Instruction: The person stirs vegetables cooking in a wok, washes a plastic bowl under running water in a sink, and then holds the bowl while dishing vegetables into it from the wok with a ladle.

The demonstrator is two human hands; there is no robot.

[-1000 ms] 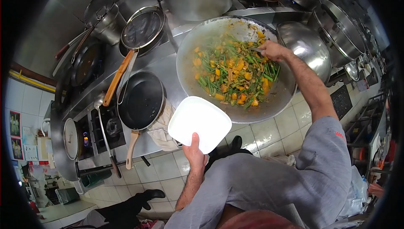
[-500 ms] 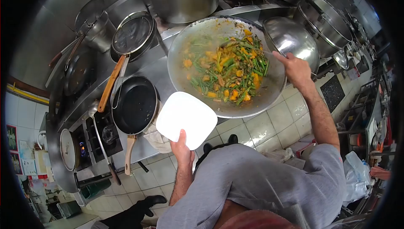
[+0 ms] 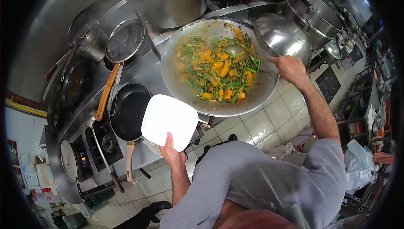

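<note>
My left hand (image 3: 172,154) grips a white, rounded-square plate (image 3: 170,119) by its near edge, thumb on top; no food lies on it. The plate is just off the lower left side of a wide metal wok (image 3: 265,90). Inside the wok is a heap of chopped green vegetables and orange pieces (image 3: 219,69). My right hand (image 3: 291,69) is closed around the handle of a metal ladle (image 3: 234,50) at the wok's right rim. The ladle's bowl rests among the vegetables, its inside partly visible.
A black frying pan (image 3: 130,111) and a wooden-handled strainer (image 3: 125,42) are on the left. Behind the wok stands a tall pot (image 3: 168,2); a domed metal lid (image 3: 284,37) leans at its right. A burner flame (image 3: 83,160) shows at left. A dark shoe (image 3: 156,208) appears below.
The ladle's bowl, blurred in steam before, now shows clearly above the vegetables. Food in the wok has shifted. The plate has moved slightly left and down, partly through a shift of the view.
</note>
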